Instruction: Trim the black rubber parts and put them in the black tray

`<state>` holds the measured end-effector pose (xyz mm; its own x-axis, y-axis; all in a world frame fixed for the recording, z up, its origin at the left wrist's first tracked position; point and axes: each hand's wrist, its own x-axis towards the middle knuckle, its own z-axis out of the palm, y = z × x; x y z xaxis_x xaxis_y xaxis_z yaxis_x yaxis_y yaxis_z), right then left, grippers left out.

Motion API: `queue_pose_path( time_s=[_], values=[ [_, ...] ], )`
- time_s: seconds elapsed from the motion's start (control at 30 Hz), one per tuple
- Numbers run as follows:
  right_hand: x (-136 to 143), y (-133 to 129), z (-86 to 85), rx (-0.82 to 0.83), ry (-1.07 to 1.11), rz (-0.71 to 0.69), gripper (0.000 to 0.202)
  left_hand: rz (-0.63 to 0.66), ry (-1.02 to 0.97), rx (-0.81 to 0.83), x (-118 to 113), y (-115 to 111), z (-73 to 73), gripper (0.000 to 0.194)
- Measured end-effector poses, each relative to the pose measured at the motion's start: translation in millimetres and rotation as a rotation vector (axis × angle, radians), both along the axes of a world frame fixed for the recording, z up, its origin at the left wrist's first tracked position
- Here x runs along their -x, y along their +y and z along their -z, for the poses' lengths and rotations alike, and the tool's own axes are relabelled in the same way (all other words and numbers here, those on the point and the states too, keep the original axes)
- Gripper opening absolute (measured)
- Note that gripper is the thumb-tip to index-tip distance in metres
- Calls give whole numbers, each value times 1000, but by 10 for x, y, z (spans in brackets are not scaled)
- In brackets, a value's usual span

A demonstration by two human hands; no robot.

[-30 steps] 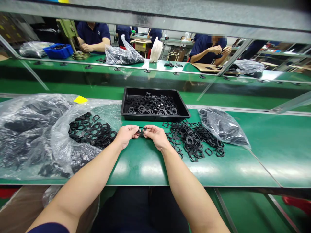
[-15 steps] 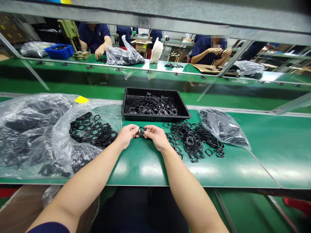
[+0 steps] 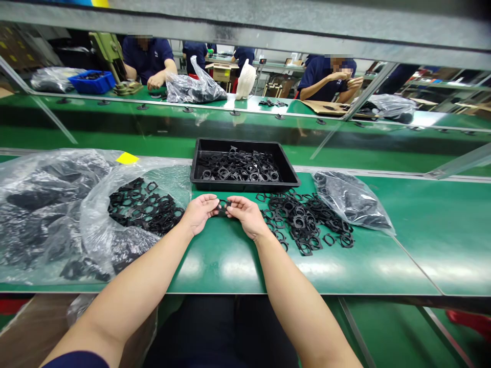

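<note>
Between my two hands is a small black ring-shaped plastic part (image 3: 223, 206), pinched from both sides just above the green table (image 3: 226, 260). My left hand (image 3: 200, 212) grips its left edge with thumb and fingers. On the opposite edge, my right hand (image 3: 247, 214) holds it the same way; the fingers partly cover the part. Just beyond the hands stands a black tray (image 3: 245, 187) with many similar parts inside. To the right of my right hand lies a loose pile of black ring parts (image 3: 299, 220).
At left, a large clear plastic bag (image 3: 95, 204) spills black parts, a yellow label (image 3: 127, 158) on it. A smaller filled bag (image 3: 351, 199) lies right of the pile. Across a clear partition, co-workers (image 3: 148, 61) sit at another bench with a blue bin (image 3: 92, 82).
My hands stay in nearly the same place, still pinching the black part, which looks slightly turned. Across the bench, the right-hand co-worker's hands have shifted a little.
</note>
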<state>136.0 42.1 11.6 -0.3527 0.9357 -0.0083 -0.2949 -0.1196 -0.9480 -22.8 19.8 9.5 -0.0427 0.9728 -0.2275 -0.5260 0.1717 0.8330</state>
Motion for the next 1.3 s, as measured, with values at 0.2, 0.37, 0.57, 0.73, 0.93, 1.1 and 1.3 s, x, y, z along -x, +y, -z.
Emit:
queue_pose_path(
  time_s=[0.2, 0.37, 0.57, 0.73, 0.93, 1.1, 1.3],
  values=[
    [7, 6, 18, -27, 22, -20, 36, 75, -52, 6, 14, -4, -3, 32],
    [13, -4, 5, 5, 20, -2, 39, -63, 59, -40, -21, 4, -11, 35],
    [-6, -16, -26, 97, 22, -70, 39, -90, 104, -29, -39, 5, -18, 39],
    [-22, -6, -37, 132, -39, 14, 38, 37, 113, -61, -37, -15, -18, 34],
    [-6, 13, -4, 43, -157, 109, 38, 208, 63, -31, -25, -38, -5, 33],
    [15, 17, 57, -203, -282, 206, 32, 194, 117, -29, -32, -58, -25, 32],
    [25, 3, 52, -167, -202, 109, 35, 146, 196, -67, -49, -56, -9, 41]
  ],
)
